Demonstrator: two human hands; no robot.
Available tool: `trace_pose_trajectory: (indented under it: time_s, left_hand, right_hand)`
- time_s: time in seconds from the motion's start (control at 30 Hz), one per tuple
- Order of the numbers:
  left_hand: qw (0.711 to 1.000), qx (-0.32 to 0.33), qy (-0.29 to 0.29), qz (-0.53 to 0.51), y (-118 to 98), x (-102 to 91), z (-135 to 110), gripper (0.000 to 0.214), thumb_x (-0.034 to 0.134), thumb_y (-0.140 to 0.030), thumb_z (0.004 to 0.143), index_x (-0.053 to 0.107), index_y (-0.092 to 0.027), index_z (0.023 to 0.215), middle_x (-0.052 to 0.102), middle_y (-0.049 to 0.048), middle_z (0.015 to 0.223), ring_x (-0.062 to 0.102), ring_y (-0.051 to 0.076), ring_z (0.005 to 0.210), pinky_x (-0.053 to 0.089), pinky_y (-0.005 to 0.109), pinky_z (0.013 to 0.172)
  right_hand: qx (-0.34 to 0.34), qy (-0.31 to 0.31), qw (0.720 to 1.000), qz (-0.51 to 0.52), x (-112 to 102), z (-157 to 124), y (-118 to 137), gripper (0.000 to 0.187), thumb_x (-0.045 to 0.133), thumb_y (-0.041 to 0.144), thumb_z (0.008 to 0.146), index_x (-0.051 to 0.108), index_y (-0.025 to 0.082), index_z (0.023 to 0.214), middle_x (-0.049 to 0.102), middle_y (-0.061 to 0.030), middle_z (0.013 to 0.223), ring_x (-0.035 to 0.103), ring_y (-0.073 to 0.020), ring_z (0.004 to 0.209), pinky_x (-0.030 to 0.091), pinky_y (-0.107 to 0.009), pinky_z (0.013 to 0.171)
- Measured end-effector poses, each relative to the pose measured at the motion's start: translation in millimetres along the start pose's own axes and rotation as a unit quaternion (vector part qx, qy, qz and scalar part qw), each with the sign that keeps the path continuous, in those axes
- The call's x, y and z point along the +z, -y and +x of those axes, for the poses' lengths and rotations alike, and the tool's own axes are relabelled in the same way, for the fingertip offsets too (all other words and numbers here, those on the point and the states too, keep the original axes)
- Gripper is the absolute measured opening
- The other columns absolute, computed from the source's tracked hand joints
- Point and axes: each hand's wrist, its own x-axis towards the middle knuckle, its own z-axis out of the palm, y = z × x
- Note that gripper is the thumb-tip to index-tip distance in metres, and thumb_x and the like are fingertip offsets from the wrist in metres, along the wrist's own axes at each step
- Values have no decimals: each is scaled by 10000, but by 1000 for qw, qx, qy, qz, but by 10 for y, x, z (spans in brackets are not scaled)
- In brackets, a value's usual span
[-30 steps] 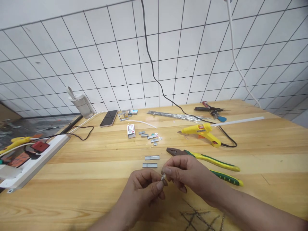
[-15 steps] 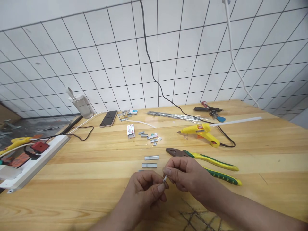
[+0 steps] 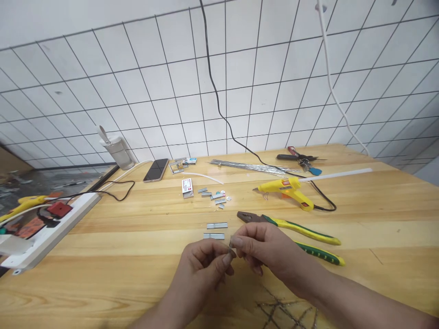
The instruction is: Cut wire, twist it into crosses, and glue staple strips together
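My left hand [image 3: 206,262] and my right hand [image 3: 262,249] meet low in the middle of the wooden table [image 3: 137,256]. Both pinch a small silvery staple piece [image 3: 232,245] between thumbs and fingertips. Two staple strips [image 3: 215,230] lie on the wood just beyond my left hand. Pliers with yellow-green handles [image 3: 291,230] rest just behind my right hand, jaws pointing left.
A yellow glue gun [image 3: 290,189] with a black cord lies at mid right. A staple box [image 3: 187,187] and loose staple bits [image 3: 216,196] sit further back, with a phone [image 3: 156,170], metal rods [image 3: 254,167] and keys [image 3: 303,160]. A white power strip [image 3: 44,233] lies left.
My hands stay together on the staple piece; the fingers have shifted slightly, hiding more of it. The view has tilted a little.
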Motion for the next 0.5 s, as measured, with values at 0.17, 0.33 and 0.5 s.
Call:
trace_pose_trajectory:
  time_s: [0.17, 0.33, 0.5]
  left_hand:
    - [997, 42, -6, 65, 17, 32, -23, 268, 665, -394, 726, 648, -138, 651, 571, 10, 564, 425, 79, 469, 313, 190, 431]
    - [995, 65, 18, 79, -30, 51, -52, 275, 646, -374, 747, 611, -144, 601, 544, 1, 554, 433, 81, 483, 335, 193, 454]
    - [999, 26, 31, 36, -22, 39, -18, 260, 680, -378, 718, 624, -139, 633, 570, 6, 556, 437, 74, 466, 328, 183, 438]
  right_hand:
    - [5, -20, 999, -30, 30, -9, 14, 384, 684, 529, 641, 544, 175, 603, 444, 65, 442, 357, -70, 413, 256, -209, 400]
    - [-40, -16, 998, -48, 50, -50, 27, 335, 648, 469, 688, 508, 183, 584, 449, 55, 478, 331, -70, 446, 242, -218, 424]
    - [-76, -33, 993, -82, 56, -69, 58, 302, 619, 422, 717, 503, 183, 573, 426, 57, 484, 306, -70, 451, 222, -227, 423]
